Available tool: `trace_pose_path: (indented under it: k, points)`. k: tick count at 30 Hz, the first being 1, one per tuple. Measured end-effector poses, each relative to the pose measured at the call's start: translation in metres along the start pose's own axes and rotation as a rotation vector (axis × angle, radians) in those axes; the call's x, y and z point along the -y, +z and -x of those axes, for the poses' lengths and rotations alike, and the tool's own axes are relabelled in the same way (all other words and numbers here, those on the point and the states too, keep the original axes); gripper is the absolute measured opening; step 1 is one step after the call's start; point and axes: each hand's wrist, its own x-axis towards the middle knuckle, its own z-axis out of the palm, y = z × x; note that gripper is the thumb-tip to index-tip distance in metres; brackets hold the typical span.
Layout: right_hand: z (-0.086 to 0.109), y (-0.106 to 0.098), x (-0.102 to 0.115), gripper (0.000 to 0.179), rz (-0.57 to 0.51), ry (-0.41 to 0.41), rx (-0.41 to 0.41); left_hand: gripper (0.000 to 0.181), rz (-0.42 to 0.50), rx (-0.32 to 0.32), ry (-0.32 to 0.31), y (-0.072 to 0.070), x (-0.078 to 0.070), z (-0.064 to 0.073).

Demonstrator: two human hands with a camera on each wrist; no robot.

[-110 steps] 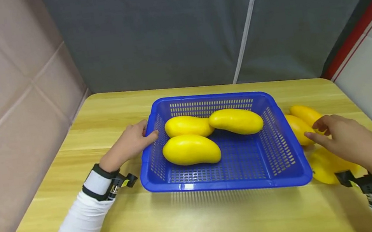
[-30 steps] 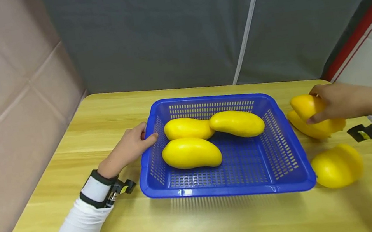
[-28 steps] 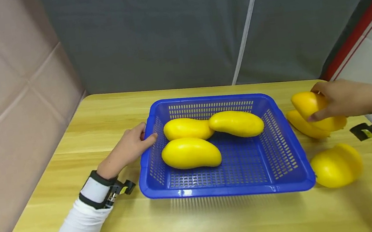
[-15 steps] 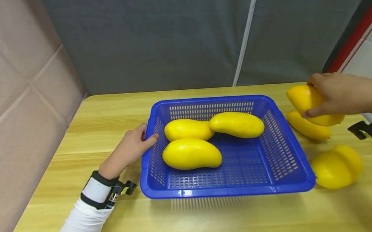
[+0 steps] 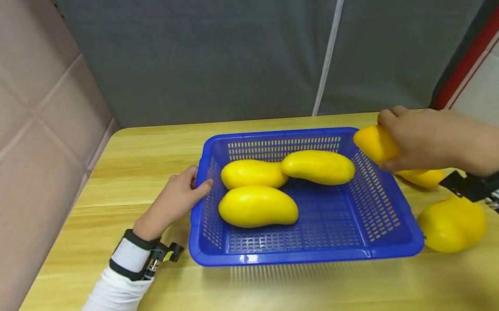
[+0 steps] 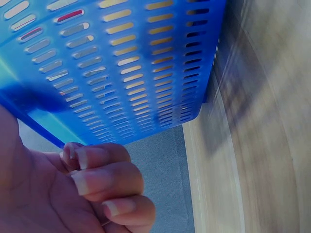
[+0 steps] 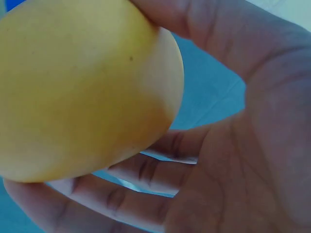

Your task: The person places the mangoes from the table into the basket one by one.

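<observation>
A blue plastic basket [image 5: 306,259] with slotted walls holds three yellow mangoes: one at the front left [image 5: 258,206], another behind it, and a third [image 5: 317,167] toward the back right. My left hand [image 5: 172,201] grips the basket's left rim, thumb over the top and fingers curled beneath, as the left wrist view shows. In my right hand [image 5: 432,139] is another mango [image 5: 374,143], held between thumb and fingers over the basket's right rim. The right wrist view shows this mango [image 7: 87,92] filling the grasp, its far end out of frame.
Right of the basket on the wooden table [image 5: 298,306] lie a mango [image 5: 425,178], partly hidden by the right hand, and more yellow fruit [image 5: 452,226] nearer the front. A grey curtain [image 5: 216,49] hangs behind; padded walls stand at left and right.
My right hand has picked up a mango from the group at the right, raised it and carried it left to the basket's rim. The left hand has stayed on the basket.
</observation>
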Motion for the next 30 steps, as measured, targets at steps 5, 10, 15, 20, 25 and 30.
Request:
trace_pose_path:
  k: [5,10,15,20,25,30]
  points:
    - [-0.001,-0.001,0.019,0.067,0.040,-0.046,-0.028,0.032,-0.005,0.000,0.003,-0.001,-0.001,0.000]
    - [-0.004,-0.002,0.033,0.063,0.021,-0.117,-0.023,0.032,-0.009,0.001,0.003,-0.002,-0.001,0.001]
    - [-0.008,0.003,0.046,0.065,0.014,-0.164,-0.034,0.032,-0.019,0.003,0.010,-0.002,-0.002,0.001]
    - [-0.010,0.013,0.057,0.063,0.033,-0.193,-0.033,0.031,-0.022,-0.005,0.018,-0.001,-0.001,-0.001]
    - [-0.014,0.023,0.071,0.069,0.080,-0.236,-0.038,0.031,-0.017,-0.006,0.018,-0.001,-0.001,-0.002]
    - [-0.021,0.032,0.084,0.072,0.096,-0.239,-0.014,0.031,-0.004,-0.003,0.007,0.000,-0.001,0.000]
